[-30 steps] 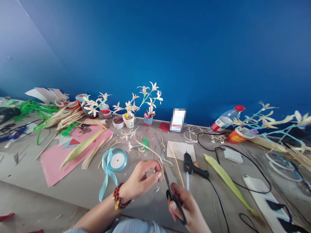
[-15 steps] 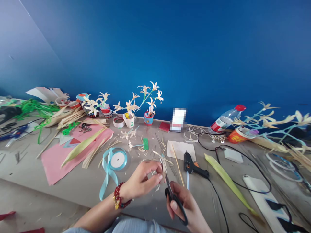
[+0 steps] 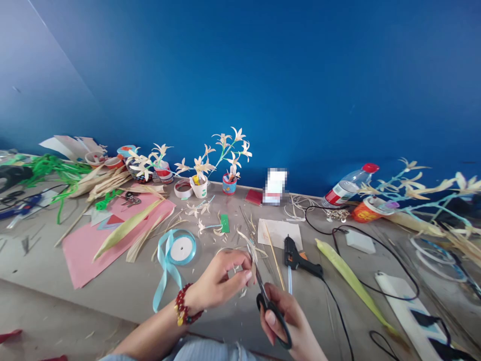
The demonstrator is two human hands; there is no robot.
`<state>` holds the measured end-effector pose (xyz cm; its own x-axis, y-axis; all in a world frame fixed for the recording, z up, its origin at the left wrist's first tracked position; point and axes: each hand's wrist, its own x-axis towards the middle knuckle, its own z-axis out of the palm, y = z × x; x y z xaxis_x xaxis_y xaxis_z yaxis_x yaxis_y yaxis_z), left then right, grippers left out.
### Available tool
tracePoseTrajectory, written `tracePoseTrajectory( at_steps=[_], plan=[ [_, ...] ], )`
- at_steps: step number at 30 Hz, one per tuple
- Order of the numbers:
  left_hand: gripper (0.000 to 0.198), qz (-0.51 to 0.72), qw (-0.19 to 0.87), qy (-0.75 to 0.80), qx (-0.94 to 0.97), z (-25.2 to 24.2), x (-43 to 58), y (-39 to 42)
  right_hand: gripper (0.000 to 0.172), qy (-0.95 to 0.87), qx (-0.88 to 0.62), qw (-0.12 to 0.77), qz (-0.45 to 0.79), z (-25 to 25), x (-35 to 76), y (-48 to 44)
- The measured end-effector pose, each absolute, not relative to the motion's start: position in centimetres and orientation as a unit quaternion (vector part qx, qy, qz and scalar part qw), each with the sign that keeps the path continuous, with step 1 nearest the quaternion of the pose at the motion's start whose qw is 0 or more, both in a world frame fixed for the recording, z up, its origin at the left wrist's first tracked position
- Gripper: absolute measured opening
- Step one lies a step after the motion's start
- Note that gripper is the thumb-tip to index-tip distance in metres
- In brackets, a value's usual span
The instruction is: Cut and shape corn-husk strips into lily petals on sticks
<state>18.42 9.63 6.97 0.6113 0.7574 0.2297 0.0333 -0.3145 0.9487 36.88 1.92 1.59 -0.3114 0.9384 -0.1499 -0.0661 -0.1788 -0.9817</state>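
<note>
Black-handled scissors are in my right hand, its fingers through and around the handles. The blades point up and away, beside the fingertips of my left hand. Those fingertips are pinched on a small pale husk piece, partly hidden by the fingers and blades. A red bead bracelet circles my left wrist. Left of that hand lies a roll of light blue ribbon. Small husk flowers and a green piece lie beyond it.
A black glue gun with a cable lies right of the scissors, near a white card and a green husk. Cups with husk flowers line the wall. Pink paper is left; a bottle and power strip are right.
The scissors and my right hand have shifted very slightly to the right. My left hand keeps almost the same position.
</note>
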Motion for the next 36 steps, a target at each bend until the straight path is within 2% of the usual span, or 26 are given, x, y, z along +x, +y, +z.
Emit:
tracePoseTrajectory(
  at_steps=[8,17,25,36],
  plan=[
    [0.029,0.370,0.562,0.254,0.695,6.8,18.3,9.8,0.059,-0.509,-0.449,0.408,0.611,1.2,36.8,1.7],
    [0.032,0.417,0.715,0.269,0.492,4.6,20.0,9.0,0.057,-0.507,-0.458,0.423,0.595,1.3,36.5,2.1],
    [0.022,0.503,0.703,0.265,0.426,4.0,20.1,9.1,0.057,-0.517,-0.461,0.417,0.589,1.6,36.3,1.9],
    [0.025,0.477,0.679,0.233,0.507,5.6,19.7,9.5,0.058,-0.529,-0.438,0.396,0.609,3.0,36.4,2.1]
  ],
)
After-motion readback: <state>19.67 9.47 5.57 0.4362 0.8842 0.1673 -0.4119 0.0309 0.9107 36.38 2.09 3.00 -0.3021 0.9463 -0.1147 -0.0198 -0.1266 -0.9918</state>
